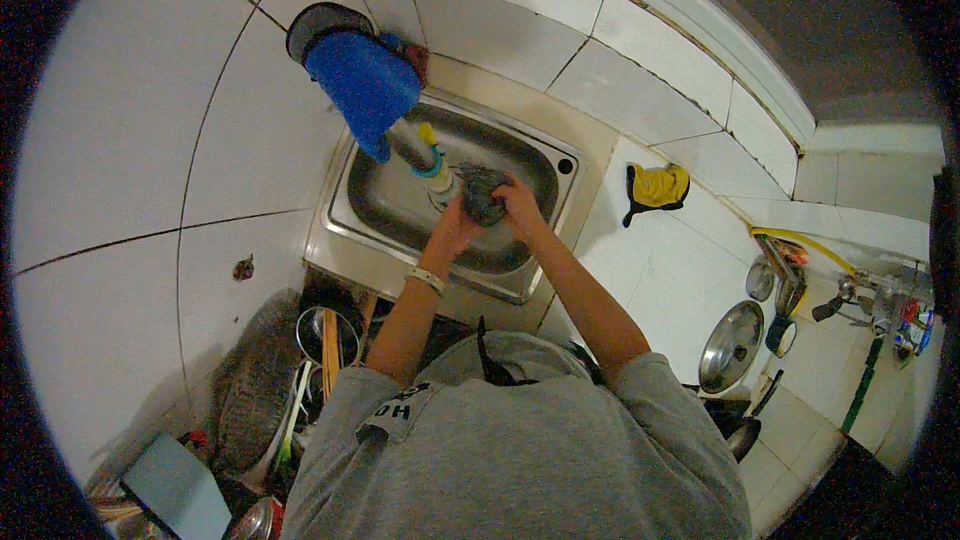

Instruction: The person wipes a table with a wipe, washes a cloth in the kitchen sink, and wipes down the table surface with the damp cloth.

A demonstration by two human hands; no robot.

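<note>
Both hands are over a stainless-steel sink, under the outlet of a faucet. Between them is a dark grey, rounded object, partly see-through or glossy; its exact kind is too blurred to tell. My left hand supports it from the near left side, and a pale band circles that wrist. On its right side, the fingers of my right hand curl against the rim. A pale sleeve with a turquoise ring covers the faucet's end. Blue cloth drapes over the faucet's upper part.
A yellow-and-black cloth item lies on the white tiled counter to the right. Farther right are a metal pan lid and a yellow hose. Tiled wall rises at left. Below left stand chopsticks and a light-blue board.
</note>
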